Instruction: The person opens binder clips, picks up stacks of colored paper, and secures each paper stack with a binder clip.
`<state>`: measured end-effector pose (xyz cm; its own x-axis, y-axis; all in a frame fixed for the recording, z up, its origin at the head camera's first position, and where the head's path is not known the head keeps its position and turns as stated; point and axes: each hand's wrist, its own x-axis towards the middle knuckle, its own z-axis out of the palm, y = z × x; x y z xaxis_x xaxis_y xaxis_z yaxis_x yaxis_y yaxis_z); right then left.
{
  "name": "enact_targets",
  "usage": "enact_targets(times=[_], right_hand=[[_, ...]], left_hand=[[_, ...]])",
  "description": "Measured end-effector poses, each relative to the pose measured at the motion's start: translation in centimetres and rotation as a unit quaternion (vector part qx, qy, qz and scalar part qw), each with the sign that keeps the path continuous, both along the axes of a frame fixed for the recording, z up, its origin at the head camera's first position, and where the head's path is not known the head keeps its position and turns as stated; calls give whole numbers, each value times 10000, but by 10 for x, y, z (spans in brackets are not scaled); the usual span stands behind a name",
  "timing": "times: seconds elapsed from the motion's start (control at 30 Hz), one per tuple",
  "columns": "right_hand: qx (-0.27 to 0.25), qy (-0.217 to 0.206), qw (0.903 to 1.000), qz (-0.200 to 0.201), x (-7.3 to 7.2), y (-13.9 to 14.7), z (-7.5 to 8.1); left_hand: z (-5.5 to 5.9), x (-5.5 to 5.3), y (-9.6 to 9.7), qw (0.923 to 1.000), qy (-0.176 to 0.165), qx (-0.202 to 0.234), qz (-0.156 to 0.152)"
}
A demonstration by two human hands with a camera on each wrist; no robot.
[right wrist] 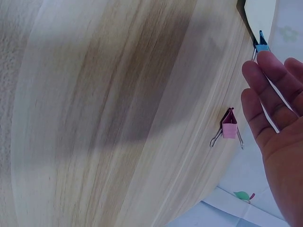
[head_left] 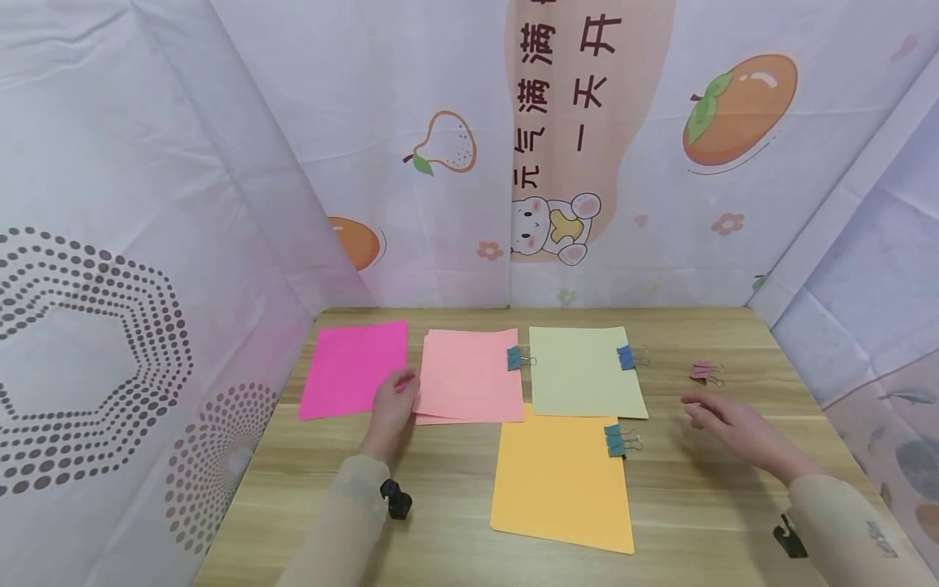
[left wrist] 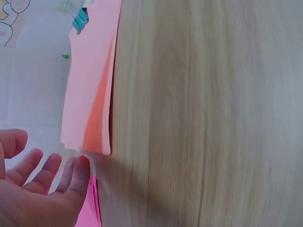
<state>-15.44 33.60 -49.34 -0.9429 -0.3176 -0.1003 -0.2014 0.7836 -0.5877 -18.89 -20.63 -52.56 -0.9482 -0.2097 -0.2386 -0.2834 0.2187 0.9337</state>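
Note:
My left hand is over the right edge of the magenta paper, beside the left edge of the light pink paper stack. In the left wrist view its fingers are loosely bent, fingertips close to the stack's corner, nothing held. A teal binder clip grips the stack's right edge. My right hand hovers with relaxed fingers and holds nothing. Nearest to it lies a loose pink binder clip, its wire handles spread in the right wrist view.
Pale green paper carries a blue binder clip on its right edge. In front of it, orange paper has another teal binder clip. A printed curtain stands behind the wooden table.

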Motion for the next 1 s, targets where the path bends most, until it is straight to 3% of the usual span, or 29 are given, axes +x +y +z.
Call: enact_targets(times=[0.17,0.3,0.43,0.53,0.77,1.0], right_hand=[[15,-21,10000,-18,0,1,-1],[23,1,10000,22,-1,3,-3],[68,28,10000,8,-1,4,-5],[90,27,10000,3,-1,4,-5],[108,-28,9999,-7,0,3,-4],[127,-55,9999,-5,0,2,-3]], left_hand=[[1,5,-6,9989,-61,-443,-134],[-3,6,-14,9924,84,-1187,-309],[-8,7,-22,9751,293,-2143,-496],[-11,9,-28,9613,257,-2679,-591],[-18,18,-35,9355,-154,-3439,-791],[-24,24,-40,9088,-302,-4058,-927]])
